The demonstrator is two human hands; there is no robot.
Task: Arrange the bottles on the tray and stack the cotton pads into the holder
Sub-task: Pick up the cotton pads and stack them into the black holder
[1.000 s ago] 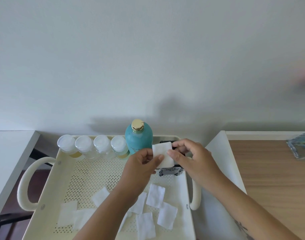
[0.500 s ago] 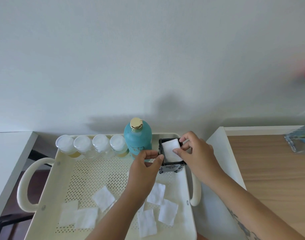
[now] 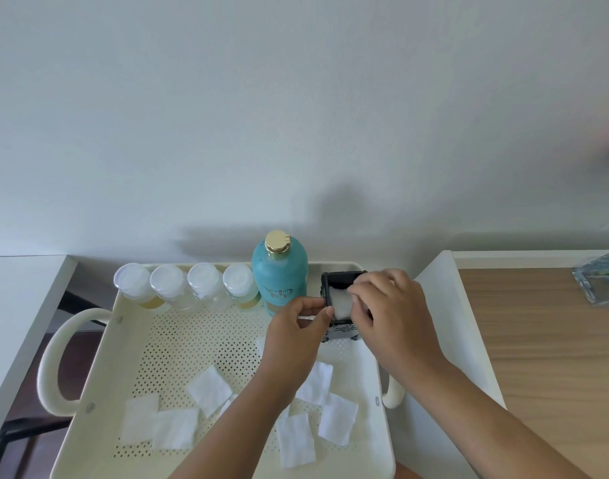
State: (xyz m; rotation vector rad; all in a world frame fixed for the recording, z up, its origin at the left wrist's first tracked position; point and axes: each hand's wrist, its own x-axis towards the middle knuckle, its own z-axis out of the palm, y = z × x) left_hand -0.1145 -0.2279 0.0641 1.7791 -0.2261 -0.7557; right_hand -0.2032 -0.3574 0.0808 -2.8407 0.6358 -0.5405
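Observation:
A cream perforated tray point(image 3: 178, 344) carries several small clear bottles with white caps point(image 3: 184, 283) along its back edge and a tall teal bottle with a gold cap point(image 3: 279, 274) beside them. At the back right corner stands a small black holder point(image 3: 341, 281) with a white cotton pad point(image 3: 341, 300) inside. My right hand point(image 3: 389, 312) presses fingertips down on that pad. My left hand point(image 3: 296, 326) pinches the holder's left front corner. Several loose square cotton pads point(image 3: 209, 388) lie on the tray's near half, partly hidden under my left forearm.
The tray has looped handles point(image 3: 54, 361) on both sides. A white surface point(image 3: 12, 305) lies to the left, a white panel and a wooden tabletop point(image 3: 545, 357) to the right. A glass object point(image 3: 600, 281) stands at the far right. A plain wall is behind.
The pad held up between both hands went down into the black holder. My right hand now pushes it in, and my left hand shifted to grip the holder's corner.

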